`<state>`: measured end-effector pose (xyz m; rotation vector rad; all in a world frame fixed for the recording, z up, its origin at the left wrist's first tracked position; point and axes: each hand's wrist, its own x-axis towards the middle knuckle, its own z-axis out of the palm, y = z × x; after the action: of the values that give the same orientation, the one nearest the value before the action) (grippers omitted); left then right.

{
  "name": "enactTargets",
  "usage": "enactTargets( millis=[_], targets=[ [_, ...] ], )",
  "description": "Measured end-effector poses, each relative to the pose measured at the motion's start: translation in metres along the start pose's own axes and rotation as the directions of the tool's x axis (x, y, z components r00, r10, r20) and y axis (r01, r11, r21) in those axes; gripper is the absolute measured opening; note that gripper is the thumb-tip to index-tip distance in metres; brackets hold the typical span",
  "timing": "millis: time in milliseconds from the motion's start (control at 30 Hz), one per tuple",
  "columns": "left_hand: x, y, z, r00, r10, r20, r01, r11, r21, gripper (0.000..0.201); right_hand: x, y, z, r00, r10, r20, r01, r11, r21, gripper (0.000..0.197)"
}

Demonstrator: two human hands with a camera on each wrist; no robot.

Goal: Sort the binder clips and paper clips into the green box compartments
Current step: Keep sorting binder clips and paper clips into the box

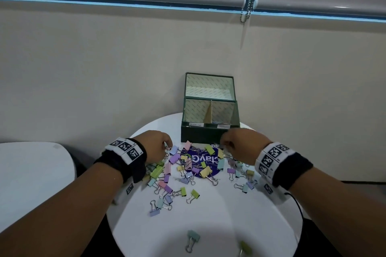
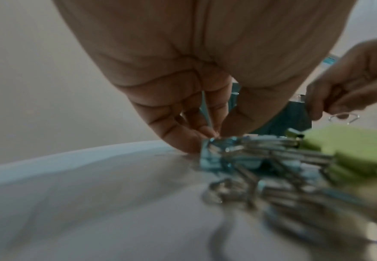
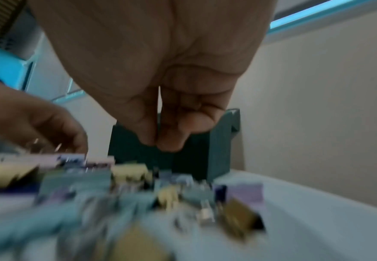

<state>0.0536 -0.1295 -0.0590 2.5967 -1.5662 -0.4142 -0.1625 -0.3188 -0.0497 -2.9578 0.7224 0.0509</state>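
Note:
A green box (image 1: 208,133) stands open at the back of the round white table (image 1: 208,225), split by a divider into two labelled compartments. Several pastel binder clips (image 1: 183,165) lie heaped in front of it. My left hand (image 1: 167,146) is at the heap's left edge. Its fingertips (image 2: 205,137) pinch a thin wire handle beside a blue binder clip (image 2: 212,155). My right hand (image 1: 224,144) hovers at the heap's far right, just before the box. Its fingers are curled together (image 3: 157,144), and a wire clip loop (image 2: 343,117) hangs under them. No paper clips can be made out.
A purple round sticker (image 1: 200,158) lies under the heap. Two stray clips (image 1: 193,238) sit near the table's front edge. A second white table (image 1: 31,165) stands to the left. A beige wall rises right behind the box.

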Motion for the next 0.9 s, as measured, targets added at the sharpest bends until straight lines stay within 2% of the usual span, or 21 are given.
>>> enactTargets(
  millis=[100, 233, 367, 500, 633, 700, 733, 767, 833, 867, 900],
  targets=[
    [-0.002, 0.001, -0.001, 1.0, 0.007, 0.007, -0.007, 1.0, -0.008, 0.027, 0.0, 0.004, 0.017, 0.997, -0.015, 0.078, 0.02, 0.998, -0.056, 0.026],
    [-0.002, -0.001, -0.002, 0.999, -0.012, -0.032, 0.011, 0.999, -0.033, 0.014, 0.001, 0.006, 0.021, 0.999, -0.009, 0.032, 0.009, 1.0, -0.012, 0.024],
    [-0.003, -0.001, -0.002, 0.998, 0.01, -0.061, -0.012, 0.999, -0.029, 0.014, -0.001, 0.009, 0.02, 0.998, 0.038, 0.039, -0.04, 0.998, 0.045, 0.01],
    [-0.004, 0.0, -0.004, 0.993, 0.047, -0.107, -0.054, 0.996, -0.064, 0.017, -0.003, 0.011, 0.018, 0.996, 0.075, 0.049, -0.082, 0.983, 0.162, 0.02],
    [-0.004, 0.001, -0.003, 0.994, 0.059, -0.096, -0.066, 0.995, -0.077, 0.019, -0.007, 0.009, 0.008, 0.999, 0.03, 0.018, -0.033, 0.981, 0.191, 0.027],
    [-0.004, 0.001, -0.003, 0.993, 0.064, -0.101, -0.072, 0.995, -0.076, 0.02, -0.012, 0.017, -0.005, 0.998, 0.069, 0.016, -0.07, 0.944, 0.321, 0.026],
    [-0.004, 0.0, -0.003, 0.992, 0.063, -0.106, -0.072, 0.994, -0.084, 0.02, -0.014, 0.024, -0.012, 0.993, 0.119, 0.006, -0.109, 0.887, 0.449, 0.024],
    [-0.003, -0.001, -0.003, 0.992, 0.06, -0.114, -0.072, 0.992, -0.101, 0.018, -0.016, 0.032, -0.018, 0.982, 0.189, 0.006, -0.153, 0.775, 0.613, 0.021],
    [-0.001, -0.002, -0.002, 0.989, 0.056, -0.134, -0.075, 0.987, -0.141, 0.017, -0.021, 0.045, -0.026, 0.947, 0.313, 0.075, -0.198, 0.385, 0.901, 0.02],
    [0.0, -0.002, -0.002, 0.989, 0.053, -0.137, -0.075, 0.985, -0.156, 0.019, -0.021, 0.05, -0.027, 0.931, 0.343, 0.123, -0.201, 0.204, 0.958, 0.024],
    [0.0, -0.001, -0.002, 0.989, 0.052, -0.139, -0.074, 0.984, -0.163, 0.023, -0.02, 0.054, -0.028, 0.921, 0.355, 0.158, -0.213, 0.12, 0.97, 0.027]
  ],
)
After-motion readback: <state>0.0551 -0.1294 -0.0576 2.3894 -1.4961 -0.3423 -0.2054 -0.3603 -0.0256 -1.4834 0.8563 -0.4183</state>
